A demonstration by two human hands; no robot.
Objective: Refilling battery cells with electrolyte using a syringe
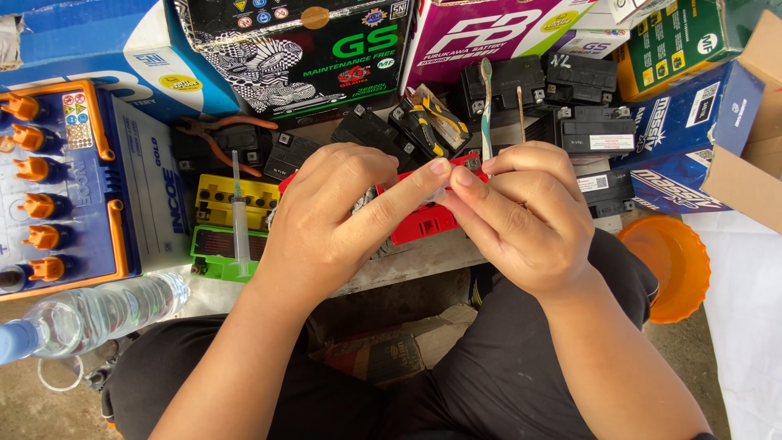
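Two hands pinch a small clear piece over a red battery

The left hand [326, 216] and right hand [521, 216] meet fingertip to fingertip, both clamped on a tiny clear piece [441, 193] held just above the red battery [423, 218]. A syringe [239, 216] stands upright left of the red battery, over a green and yellow one [216, 244]. A toothbrush [486, 106] rises behind the red battery; an orange bowl [672, 265] sits well to its right.

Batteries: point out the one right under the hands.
The red battery, directly beneath the left hand and right hand; the others are black, yellow, green or blue-and-white.
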